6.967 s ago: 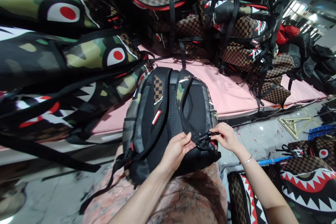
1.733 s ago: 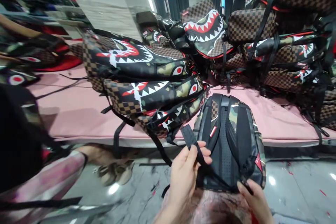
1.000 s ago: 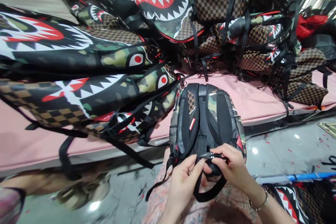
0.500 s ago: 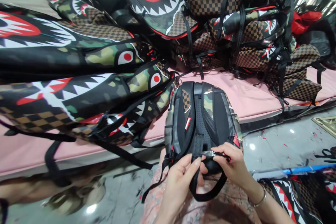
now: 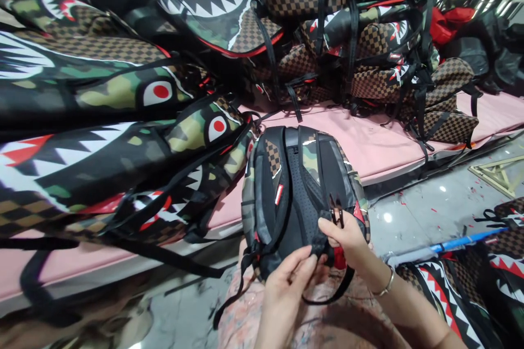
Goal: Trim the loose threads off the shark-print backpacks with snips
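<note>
A backpack [image 5: 297, 185] with black straps and checkered and camouflage panels stands on my lap, its back panel towards me. Below the panel, my left hand [image 5: 292, 278] pinches a black webbing strap [image 5: 318, 242] between thumb and fingers. My right hand [image 5: 347, 237] is closed around a pair of thread snips [image 5: 337, 211], dark pointed blades up and a red part showing under the palm. The right thumb also rests against the upper part of the strap; whether it grips it I cannot tell. A strap loop hangs beneath both hands.
A pink-covered bench [image 5: 380, 147] runs behind the backpack. Shark-mouth backpacks [image 5: 82, 169] are piled along its left, with checkered ones [image 5: 446, 125] to the right. More bags [image 5: 454, 294] lie at lower right beside a blue edge [image 5: 462, 242]. Red scraps dot the shiny floor [image 5: 409, 218].
The snips' blades lay across the strap, pointing left; now they point up in my right hand, which has risen slightly. My left hand still pinches the strap. The view has shifted right.
</note>
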Demonstrator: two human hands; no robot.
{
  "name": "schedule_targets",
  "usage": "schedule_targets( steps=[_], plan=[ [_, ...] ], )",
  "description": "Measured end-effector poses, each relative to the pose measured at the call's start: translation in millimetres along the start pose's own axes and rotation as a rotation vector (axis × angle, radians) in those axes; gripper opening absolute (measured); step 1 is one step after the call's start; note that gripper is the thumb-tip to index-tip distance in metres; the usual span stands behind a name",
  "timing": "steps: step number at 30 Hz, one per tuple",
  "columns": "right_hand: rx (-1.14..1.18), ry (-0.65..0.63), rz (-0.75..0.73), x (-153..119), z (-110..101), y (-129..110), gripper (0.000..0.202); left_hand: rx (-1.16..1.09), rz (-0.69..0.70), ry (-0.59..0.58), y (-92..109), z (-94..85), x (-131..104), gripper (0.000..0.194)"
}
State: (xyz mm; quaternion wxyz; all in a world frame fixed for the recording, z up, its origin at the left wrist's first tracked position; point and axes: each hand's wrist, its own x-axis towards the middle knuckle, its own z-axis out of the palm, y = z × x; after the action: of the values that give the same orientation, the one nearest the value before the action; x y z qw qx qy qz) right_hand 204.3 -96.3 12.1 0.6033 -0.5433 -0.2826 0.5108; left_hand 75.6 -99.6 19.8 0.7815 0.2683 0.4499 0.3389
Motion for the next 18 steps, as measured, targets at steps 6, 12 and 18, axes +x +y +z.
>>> schedule_targets(
  steps=[6,12,18],
  plan=[
    [-0.586,0.117,-0.456,-12.3,-16.8,1.8,0.02,0.016,0.015,0.194,6.6,-5.9,0.6,0.047],
    [-1.1,-0.03,-0.802,-25.9,-41.3,3.4,0.025,0.048,0.065,0.22,7.8,-3.6,-1.7,0.052],
    [-1.102,-0.101,-0.786,-25.5,-40.1,0.2,0.028,0.108,0.091,0.19,8.6,-5.1,-0.8,0.048]
  ],
)
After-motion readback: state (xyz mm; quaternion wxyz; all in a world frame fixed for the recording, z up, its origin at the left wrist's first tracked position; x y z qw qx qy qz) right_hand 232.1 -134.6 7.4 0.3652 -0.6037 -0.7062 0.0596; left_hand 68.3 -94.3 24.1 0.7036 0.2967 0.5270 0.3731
